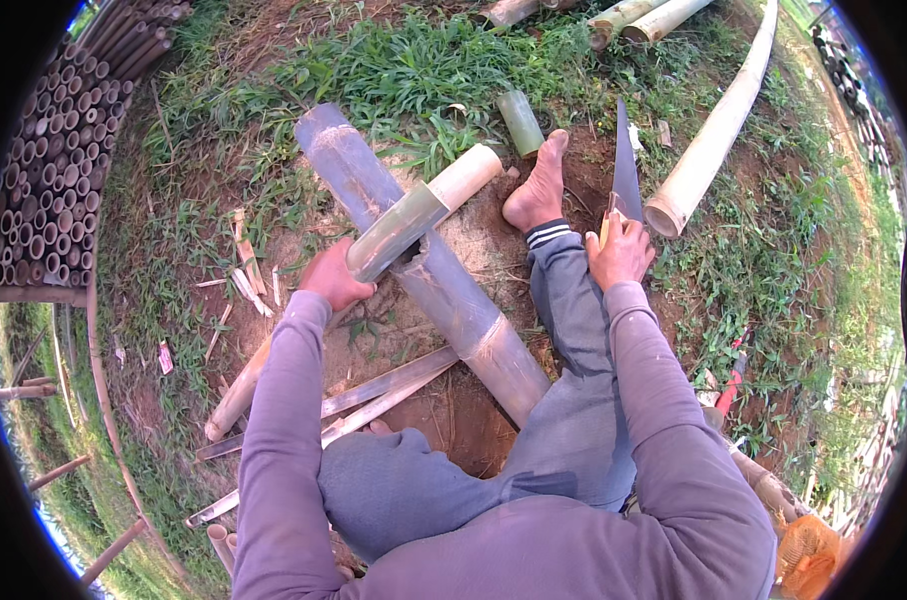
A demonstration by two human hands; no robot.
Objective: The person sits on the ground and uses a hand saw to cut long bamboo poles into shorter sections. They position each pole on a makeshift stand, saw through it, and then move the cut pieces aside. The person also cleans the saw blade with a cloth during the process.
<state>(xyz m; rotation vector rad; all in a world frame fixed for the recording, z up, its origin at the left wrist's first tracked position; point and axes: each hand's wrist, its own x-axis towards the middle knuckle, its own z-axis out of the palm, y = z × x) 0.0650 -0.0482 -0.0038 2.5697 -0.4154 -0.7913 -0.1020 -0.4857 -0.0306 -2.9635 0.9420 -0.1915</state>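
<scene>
Evidently some cutting is already done: a short green piece (521,124) lies loose at the upper centre of the frame, pale splinters (249,285) are scattered left of centre, and split strips (384,385) lie below them. The tube (399,235) rests across the middle, slantwise over a thick grey log (464,305) whose upper side shows a ragged opening close by the crossing. Its middle stretch is green, while its upper end is pale and slimmer, with a clear edge between the two; whether the green is a sleeve or left-on skin I cannot tell. A pale length running to the lower left seems to be in line with it, though the hand hides the join.

The left hand (339,278) is wrapped round the lower end of the green stretch. The right hand (622,250), right of centre, has its fingers closed about the handle of the saw (627,170), whose blade points to the top of the frame, beside the bare foot (544,185) and well apart from the tube. So no cut is under way at this instant, and the green stretch looks unfinished, if it is to match the pale end. A long pole (719,120) lies at the upper right, apparently uncut along its visible length.
</scene>
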